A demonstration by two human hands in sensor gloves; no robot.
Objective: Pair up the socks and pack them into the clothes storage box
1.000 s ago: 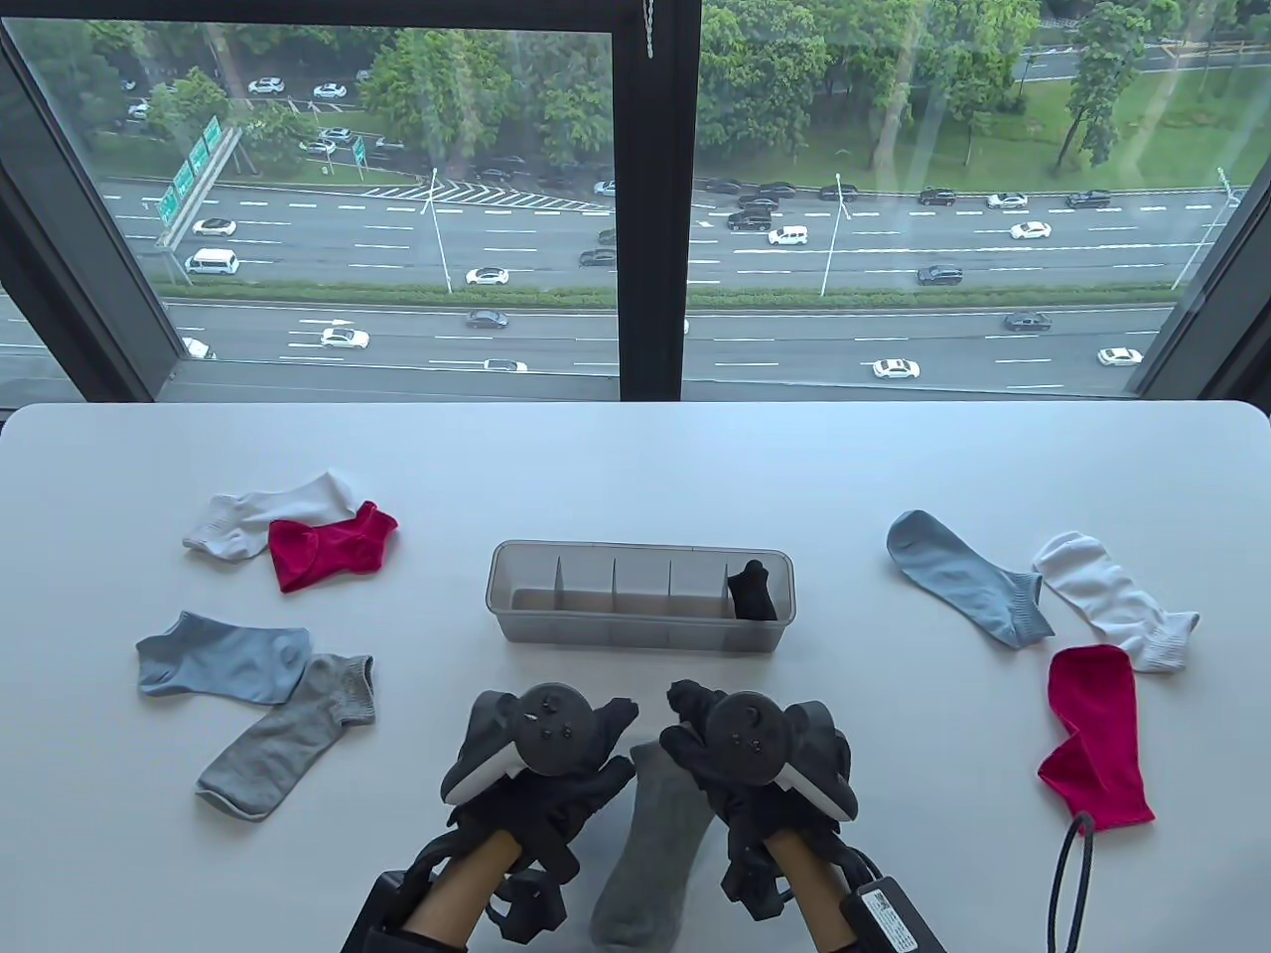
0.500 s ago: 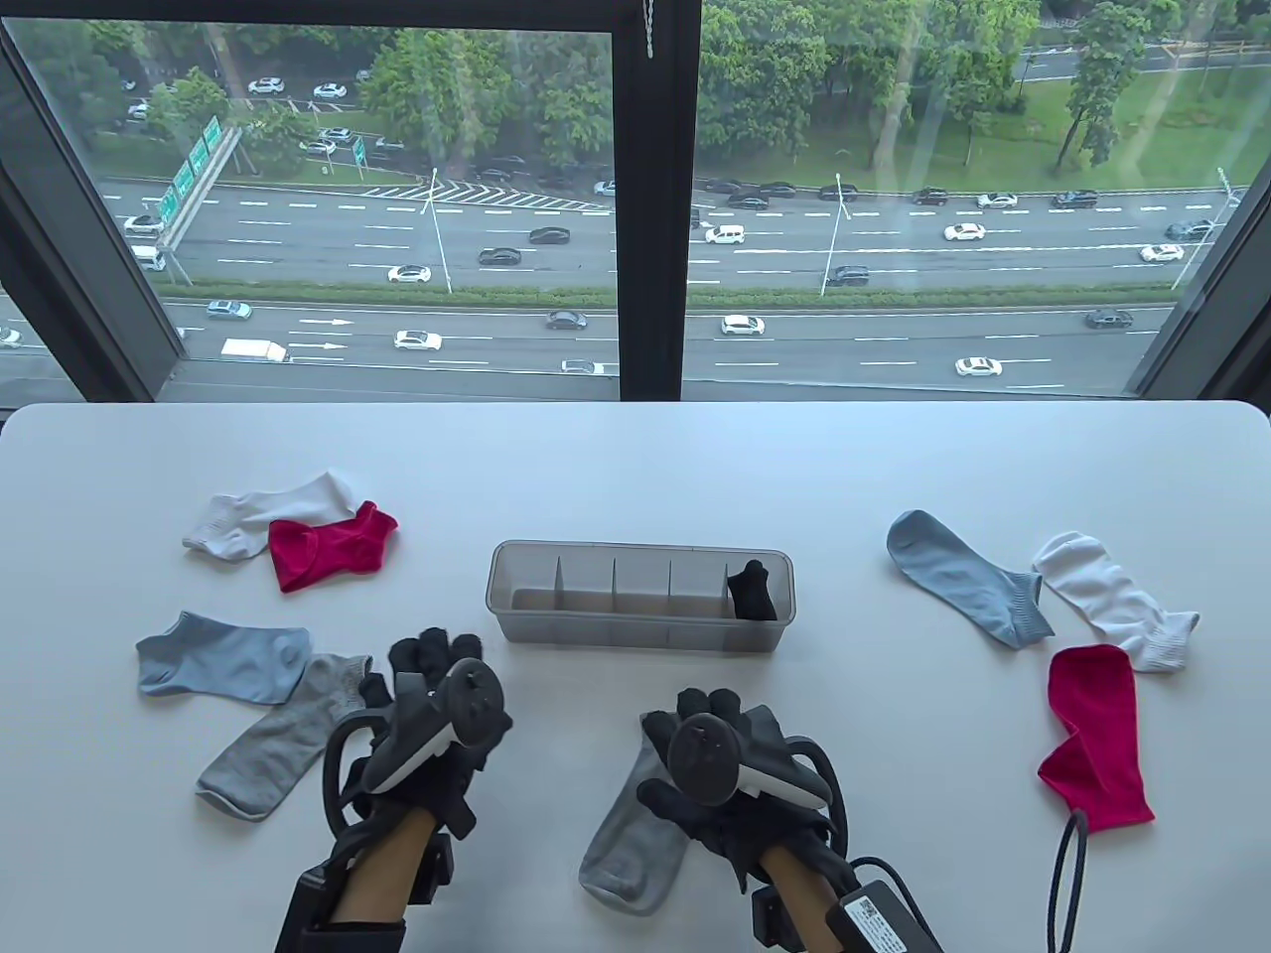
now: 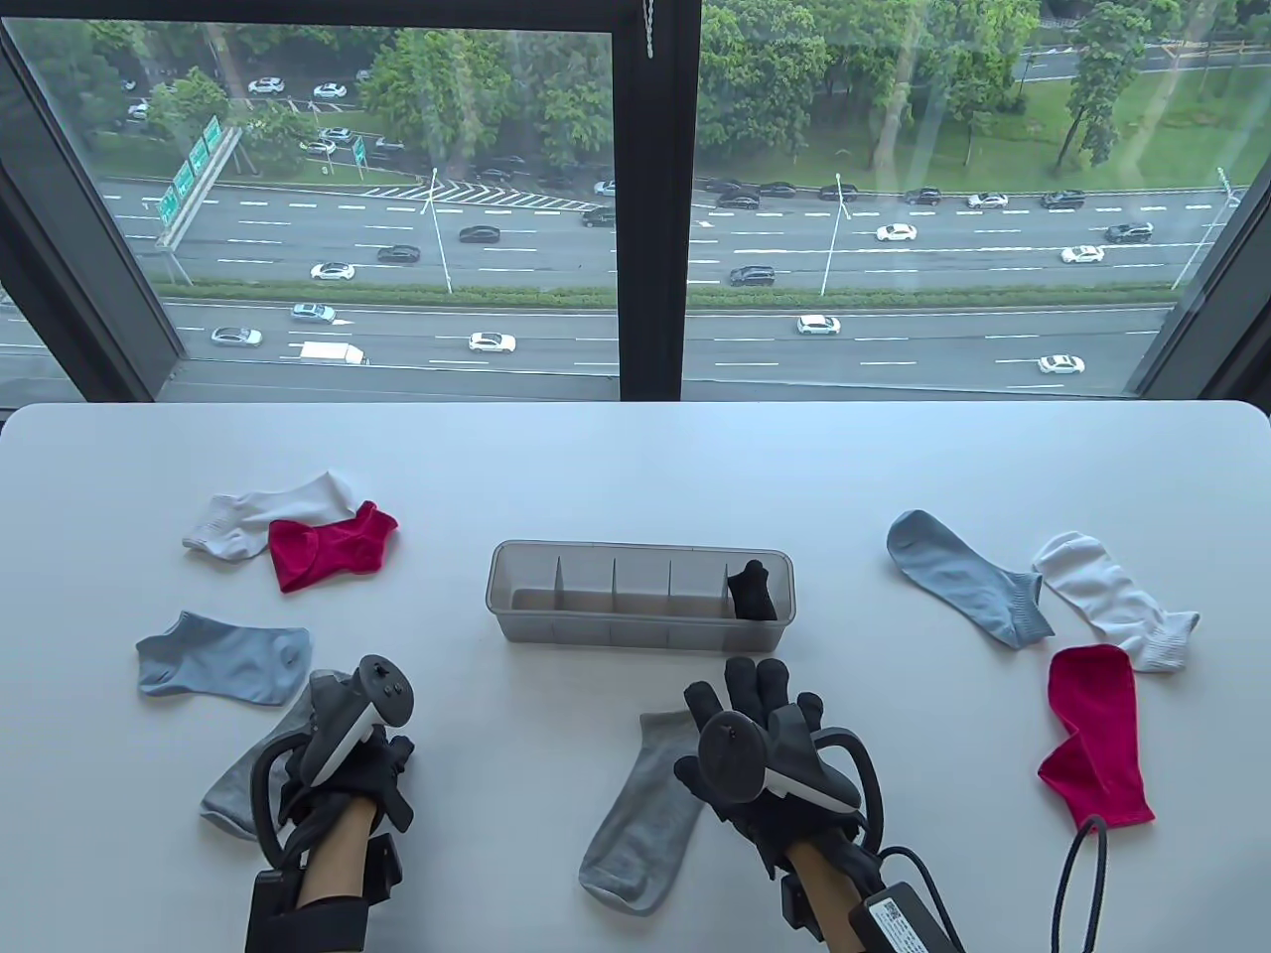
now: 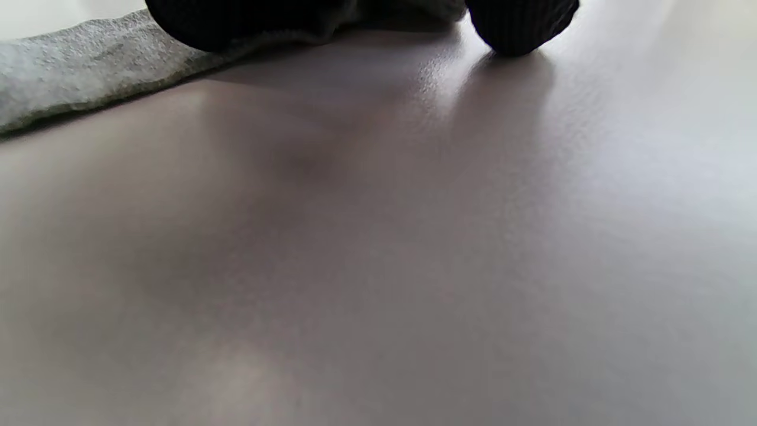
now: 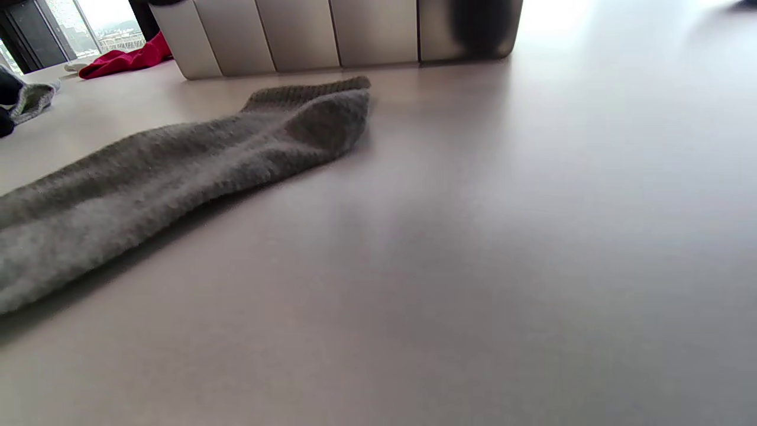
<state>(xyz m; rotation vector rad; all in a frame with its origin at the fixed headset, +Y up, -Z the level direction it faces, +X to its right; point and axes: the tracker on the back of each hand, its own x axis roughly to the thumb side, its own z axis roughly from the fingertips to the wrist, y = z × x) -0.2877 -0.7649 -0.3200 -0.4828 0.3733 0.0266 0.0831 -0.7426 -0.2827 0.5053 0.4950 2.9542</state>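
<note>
Socks lie scattered on the white surface (image 3: 635,467). The left hand (image 3: 343,764) rests on the left grey sock (image 3: 238,784), though whether its fingers grip it cannot be told. The right hand (image 3: 760,735), fingers straight, hovers beside the other grey sock (image 3: 640,804), below the storage box (image 3: 640,596).

- The white table (image 3: 635,467) in front of me carries everything.
- At its middle stands the clear storage box (image 3: 640,627).
- On my left lie a white sock (image 3: 238,514), partly under a red sock (image 3: 328,548), a blue sock (image 3: 220,659) and a grey sock (image 3: 230,789).
- Near me lies a second grey sock (image 3: 640,814).
- On my right lie another blue sock (image 3: 968,576), another white sock (image 3: 1112,598) and another red sock (image 3: 1095,735).
</note>
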